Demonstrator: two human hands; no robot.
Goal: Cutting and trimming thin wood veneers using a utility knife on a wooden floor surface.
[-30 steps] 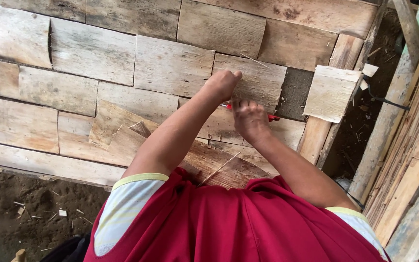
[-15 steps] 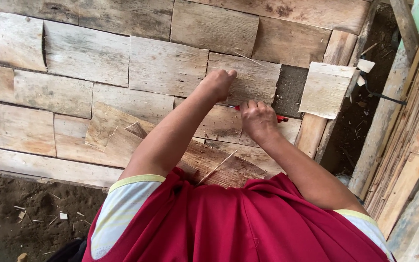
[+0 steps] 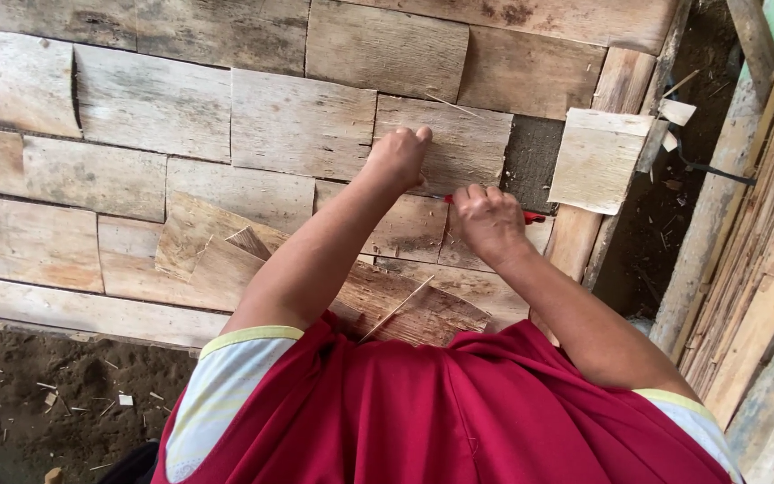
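Observation:
My left hand (image 3: 398, 158) rests as a loose fist on a pale wooden shingle (image 3: 459, 143) in the overlapping rows of shingles (image 3: 181, 125). My right hand (image 3: 487, 220) is closed around a thin red-handled tool (image 3: 530, 217), whose red end pokes out to the right of my fingers, just below that shingle. What the left hand holds, if anything, is hidden by the fingers. My arms reach out from a red shirt with white sleeves (image 3: 441, 412).
A loose square shingle (image 3: 597, 159) leans beside a dark gap (image 3: 530, 157). Loose shingles (image 3: 217, 255) lie stacked near my body. Bamboo poles and slats (image 3: 763, 242) run along the right. Dark soil with chips (image 3: 55, 394) lies at lower left.
Both hands have shifted slightly to the right along the shingle row. The right hand still grips the red tool.

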